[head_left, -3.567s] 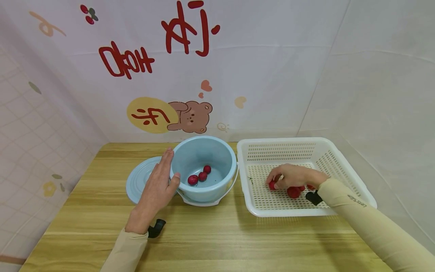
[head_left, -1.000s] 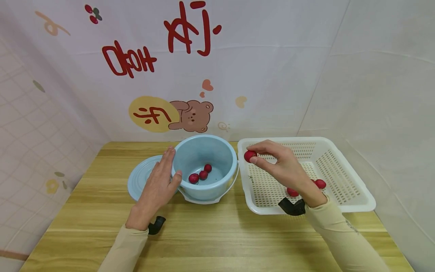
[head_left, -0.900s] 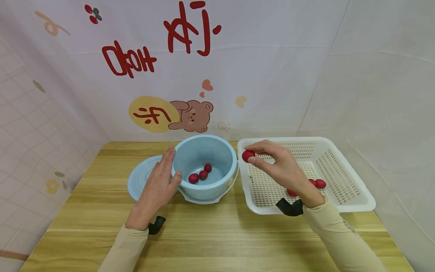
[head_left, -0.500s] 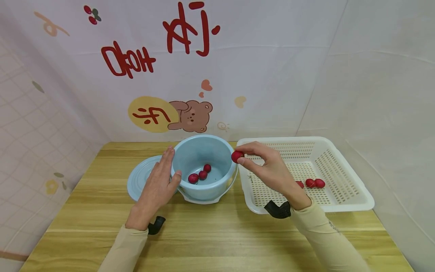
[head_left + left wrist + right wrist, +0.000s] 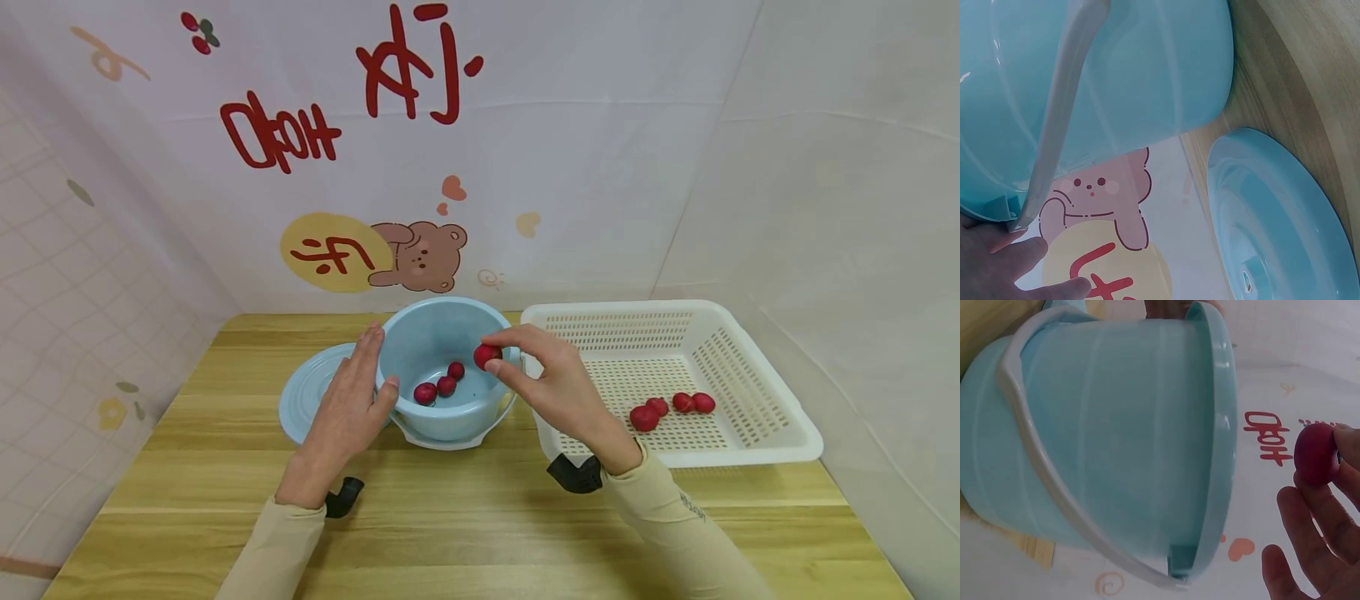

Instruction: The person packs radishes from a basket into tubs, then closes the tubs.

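Note:
My right hand point(image 5: 558, 385) pinches a round red radish point(image 5: 487, 357) between thumb and fingertips, over the right side of the light blue bucket point(image 5: 450, 429). In the right wrist view this radish point(image 5: 1316, 455) is held beyond the bucket's rim point(image 5: 1225, 425), above its mouth. Inside the bucket, 3 radishes point(image 5: 446, 386) lie on the bottom. My left hand point(image 5: 341, 412) rests against the bucket's left rim with its fingers straight. Part of that hand point(image 5: 1004, 262) shows beside the handle joint point(image 5: 1013, 219) in the left wrist view.
A white perforated basket point(image 5: 675, 459) stands right of the bucket, with several radishes point(image 5: 645, 417) in it. Left of the bucket lies a light blue lid point(image 5: 300, 396), partly behind the left hand. A printed cloth point(image 5: 600, 183) hangs behind the wooden table point(image 5: 450, 525).
My right hand picked a radish out of the basket and carried it left, from above the basket to over the bucket. The left hand has stayed at the rim.

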### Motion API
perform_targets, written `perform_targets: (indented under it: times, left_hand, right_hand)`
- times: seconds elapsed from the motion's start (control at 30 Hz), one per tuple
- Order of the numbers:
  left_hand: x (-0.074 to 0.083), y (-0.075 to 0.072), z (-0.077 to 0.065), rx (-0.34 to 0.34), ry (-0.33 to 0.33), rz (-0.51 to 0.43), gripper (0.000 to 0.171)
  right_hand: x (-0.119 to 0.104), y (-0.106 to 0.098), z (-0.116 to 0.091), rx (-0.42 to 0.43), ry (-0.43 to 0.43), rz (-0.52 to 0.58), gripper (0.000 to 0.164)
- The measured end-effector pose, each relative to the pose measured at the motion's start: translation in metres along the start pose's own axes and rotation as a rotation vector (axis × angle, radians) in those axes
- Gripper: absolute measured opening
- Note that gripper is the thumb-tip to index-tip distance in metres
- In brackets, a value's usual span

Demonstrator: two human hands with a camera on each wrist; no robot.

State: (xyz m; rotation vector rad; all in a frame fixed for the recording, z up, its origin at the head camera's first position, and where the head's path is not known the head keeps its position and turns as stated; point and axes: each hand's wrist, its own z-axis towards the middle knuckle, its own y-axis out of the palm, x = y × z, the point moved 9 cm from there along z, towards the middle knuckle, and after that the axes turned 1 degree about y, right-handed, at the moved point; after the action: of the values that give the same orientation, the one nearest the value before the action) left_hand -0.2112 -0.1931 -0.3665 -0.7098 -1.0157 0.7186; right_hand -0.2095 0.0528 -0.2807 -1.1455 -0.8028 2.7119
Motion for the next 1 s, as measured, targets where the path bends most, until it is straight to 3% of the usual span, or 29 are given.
perform_targets:
  times: [0.47,1.0]
  left_hand:
    - [-0.002,0.0,0.0,-0.007,-0.007,0.007,0.071]
    - [-0.001,0.0,0.0,-0.002,-0.003,0.002,0.071]
  right_hand:
    - [-0.001,0.027,0.002,-0.013,-0.033,-0.098,0.028]
    - [0.008,0.045,0.002,-0.049,0.004,-0.257,0.028]
